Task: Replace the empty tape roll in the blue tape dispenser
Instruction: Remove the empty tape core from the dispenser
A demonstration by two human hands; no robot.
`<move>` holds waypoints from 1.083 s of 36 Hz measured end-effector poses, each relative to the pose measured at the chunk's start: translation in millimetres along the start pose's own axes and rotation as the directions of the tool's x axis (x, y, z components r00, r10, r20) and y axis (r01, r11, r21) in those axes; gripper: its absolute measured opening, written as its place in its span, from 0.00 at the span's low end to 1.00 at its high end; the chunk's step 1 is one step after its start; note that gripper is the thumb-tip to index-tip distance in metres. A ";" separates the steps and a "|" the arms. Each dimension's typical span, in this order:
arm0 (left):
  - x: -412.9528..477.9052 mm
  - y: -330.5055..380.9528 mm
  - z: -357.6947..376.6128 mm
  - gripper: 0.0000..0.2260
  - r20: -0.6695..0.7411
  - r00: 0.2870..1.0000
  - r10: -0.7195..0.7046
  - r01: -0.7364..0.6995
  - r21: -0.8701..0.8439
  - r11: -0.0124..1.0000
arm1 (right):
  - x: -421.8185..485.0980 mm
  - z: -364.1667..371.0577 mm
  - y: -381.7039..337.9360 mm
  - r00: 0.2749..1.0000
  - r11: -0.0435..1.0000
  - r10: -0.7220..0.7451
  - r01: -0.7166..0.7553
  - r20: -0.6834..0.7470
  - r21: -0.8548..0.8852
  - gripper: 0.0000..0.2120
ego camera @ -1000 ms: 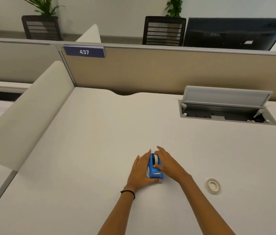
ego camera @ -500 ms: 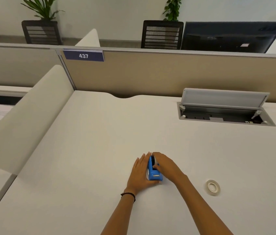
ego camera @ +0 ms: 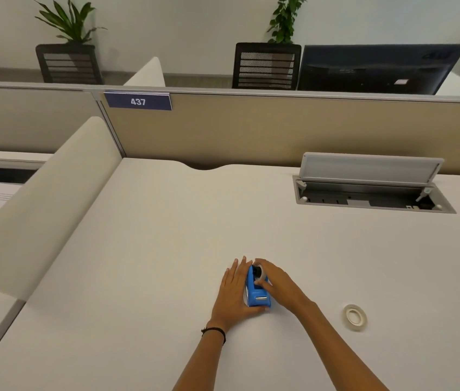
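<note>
Blue tape dispenser — left hand presses its side — right hand pinches roll.

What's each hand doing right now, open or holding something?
Left hand: open, flat against the side of the blue tape dispenser.
Right hand: pinching the roll seated in the dispenser.
</note>
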State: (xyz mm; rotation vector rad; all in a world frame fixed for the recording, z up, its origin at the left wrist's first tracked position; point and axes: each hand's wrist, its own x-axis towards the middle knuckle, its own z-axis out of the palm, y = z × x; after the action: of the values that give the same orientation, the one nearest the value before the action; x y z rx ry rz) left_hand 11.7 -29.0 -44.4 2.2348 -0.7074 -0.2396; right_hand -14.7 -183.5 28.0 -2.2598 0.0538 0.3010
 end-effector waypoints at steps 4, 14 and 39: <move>0.6 -1.3 0.6 0.46 -0.006 1.000 -0.006 0.006 0.014 1.000 | -1.2 1.6 7.0 0.994 0.965 -0.111 0.105 -0.013 -0.242 0.10; 0.5 -4.3 5.8 0.46 -0.032 0.999 -0.011 0.012 0.029 1.000 | -1.3 9.5 -3.6 0.995 0.949 -0.095 0.087 -0.010 -0.304 0.20; -1.0 1.9 0.9 0.43 0.000 1.000 -0.020 0.020 0.027 0.999 | 3.2 7.4 -13.9 1.000 0.965 0.027 -0.029 -0.009 -0.261 0.17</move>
State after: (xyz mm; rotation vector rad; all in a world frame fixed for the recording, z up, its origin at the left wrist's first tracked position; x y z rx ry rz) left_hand 9.7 -30.1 -43.6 2.2686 -0.6925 -0.2411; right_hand -11.1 -168.7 33.0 -2.5232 0.0515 0.3338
